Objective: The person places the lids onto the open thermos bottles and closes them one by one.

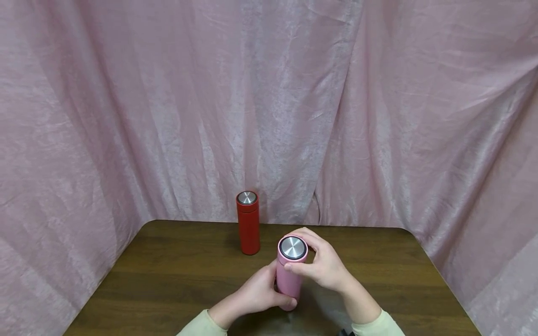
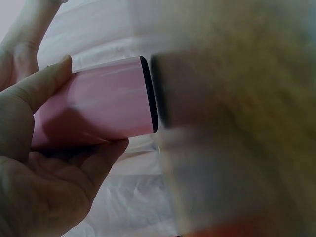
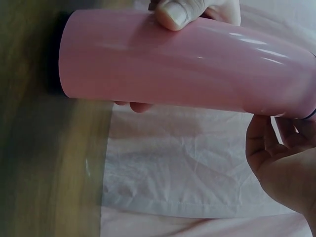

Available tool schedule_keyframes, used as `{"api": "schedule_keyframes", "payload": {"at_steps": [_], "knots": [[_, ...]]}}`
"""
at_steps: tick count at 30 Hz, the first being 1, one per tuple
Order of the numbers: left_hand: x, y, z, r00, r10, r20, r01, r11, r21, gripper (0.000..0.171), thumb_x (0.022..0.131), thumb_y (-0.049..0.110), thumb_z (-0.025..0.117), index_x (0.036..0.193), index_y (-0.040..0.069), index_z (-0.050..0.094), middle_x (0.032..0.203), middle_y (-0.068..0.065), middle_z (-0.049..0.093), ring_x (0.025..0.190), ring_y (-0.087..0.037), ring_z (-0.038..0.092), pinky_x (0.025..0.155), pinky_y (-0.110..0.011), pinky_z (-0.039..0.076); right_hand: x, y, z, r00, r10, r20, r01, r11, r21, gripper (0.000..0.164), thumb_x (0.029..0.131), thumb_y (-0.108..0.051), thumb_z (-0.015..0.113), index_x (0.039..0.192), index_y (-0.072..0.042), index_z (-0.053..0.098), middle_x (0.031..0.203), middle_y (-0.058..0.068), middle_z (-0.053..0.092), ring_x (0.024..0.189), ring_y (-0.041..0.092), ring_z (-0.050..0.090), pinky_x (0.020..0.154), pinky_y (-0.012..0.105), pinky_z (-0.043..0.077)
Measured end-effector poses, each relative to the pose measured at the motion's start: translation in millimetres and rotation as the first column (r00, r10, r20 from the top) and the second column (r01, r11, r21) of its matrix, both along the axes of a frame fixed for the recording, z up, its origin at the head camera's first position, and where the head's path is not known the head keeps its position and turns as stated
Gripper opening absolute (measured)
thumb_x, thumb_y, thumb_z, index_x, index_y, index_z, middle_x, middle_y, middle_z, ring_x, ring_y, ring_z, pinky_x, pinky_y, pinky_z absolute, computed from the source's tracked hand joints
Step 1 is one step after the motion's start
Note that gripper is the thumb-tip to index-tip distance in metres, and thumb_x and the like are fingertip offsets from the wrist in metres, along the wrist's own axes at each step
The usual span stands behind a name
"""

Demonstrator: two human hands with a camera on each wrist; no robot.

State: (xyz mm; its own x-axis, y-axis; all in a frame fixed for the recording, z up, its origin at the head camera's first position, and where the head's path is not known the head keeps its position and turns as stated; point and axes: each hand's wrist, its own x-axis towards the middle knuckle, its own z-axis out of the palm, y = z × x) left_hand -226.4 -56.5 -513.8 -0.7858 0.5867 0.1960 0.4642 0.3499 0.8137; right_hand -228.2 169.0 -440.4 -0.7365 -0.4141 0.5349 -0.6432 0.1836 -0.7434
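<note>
A pink thermos bottle (image 1: 288, 280) with a round silver lid top (image 1: 293, 248) stands nearly upright between both hands. My left hand (image 1: 259, 290) wraps round its lower body, thumb in front. In the left wrist view, that hand (image 2: 59, 182) grips the pink body from two sides, near the dark base rim (image 2: 150, 94). Up at the lid, my right hand (image 1: 327, 265) holds the rim between thumb and fingers. The base is very close to the tabletop; whether it touches cannot be told. Behind and left stands a red thermos bottle (image 1: 249, 228), upright and untouched.
The dark wooden table (image 1: 180, 261) has rounded far corners. Pink curtains (image 1: 201, 116) hang behind it and along both sides. A thin cord (image 1: 318, 207) shows against the curtain at the back edge.
</note>
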Motion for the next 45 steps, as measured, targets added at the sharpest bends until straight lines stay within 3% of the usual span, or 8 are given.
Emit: {"api": "schedule_keyframes", "payload": {"at_steps": [7,18,31,39,45], "knots": [[-12.5,5.7,0.7,1.000,0.008,0.014,-0.008,1.000,0.020,0.076,0.078,0.022,0.103,0.141,0.019,0.060,0.118,0.012,0.072,0.107,-0.006,0.069,0.098,-0.031,0.058,-15.4,4.7,0.2,1.000,-0.011,0.027,0.011,1.000,0.025,0.050,0.088,-0.018,0.096,0.133,-0.025,0.077,0.130,-0.004,0.072,0.122,0.019,0.068,0.104,0.031,0.054],[-40.7,13.4,7.9,0.999,0.035,0.014,-0.036,0.999,0.029,0.072,0.076,0.025,0.105,0.136,0.017,0.065,0.118,0.010,0.074,0.106,-0.007,0.071,0.096,-0.031,0.059,-44.0,12.1,7.5,0.998,0.003,0.057,-0.003,1.000,0.000,0.045,0.090,-0.011,0.093,0.133,-0.015,0.078,0.130,0.001,0.073,0.123,0.019,0.068,0.106,0.030,0.053],[-67.7,24.1,5.5,0.995,0.074,0.063,-0.076,0.997,0.027,0.073,0.077,0.028,0.104,0.138,0.017,0.065,0.118,0.011,0.074,0.103,-0.008,0.071,0.094,-0.033,0.060,-73.1,19.1,6.6,0.986,0.041,0.164,-0.031,0.997,-0.065,0.046,0.093,-0.008,0.089,0.137,-0.009,0.076,0.134,0.009,0.072,0.122,0.020,0.068,0.102,0.029,0.056],[-82.9,29.9,7.7,0.996,0.078,0.050,-0.080,0.996,0.037,0.074,0.080,0.029,0.103,0.141,0.017,0.063,0.122,0.009,0.072,0.107,-0.010,0.070,0.099,-0.036,0.059,-91.3,24.3,8.1,0.985,0.041,0.165,-0.032,0.998,-0.059,0.048,0.094,-0.008,0.087,0.139,-0.006,0.073,0.133,0.011,0.073,0.120,0.020,0.069,0.100,0.029,0.056],[-98.5,33.7,8.2,0.996,0.079,0.040,-0.081,0.996,0.042,0.073,0.080,0.029,0.102,0.141,0.016,0.064,0.122,0.008,0.073,0.107,-0.011,0.070,0.100,-0.037,0.059,-107.4,29.4,8.6,0.977,0.044,0.211,-0.028,0.997,-0.076,0.050,0.094,-0.006,0.085,0.142,-0.003,0.070,0.131,0.009,0.074,0.118,0.020,0.069,0.097,0.029,0.058]]}}
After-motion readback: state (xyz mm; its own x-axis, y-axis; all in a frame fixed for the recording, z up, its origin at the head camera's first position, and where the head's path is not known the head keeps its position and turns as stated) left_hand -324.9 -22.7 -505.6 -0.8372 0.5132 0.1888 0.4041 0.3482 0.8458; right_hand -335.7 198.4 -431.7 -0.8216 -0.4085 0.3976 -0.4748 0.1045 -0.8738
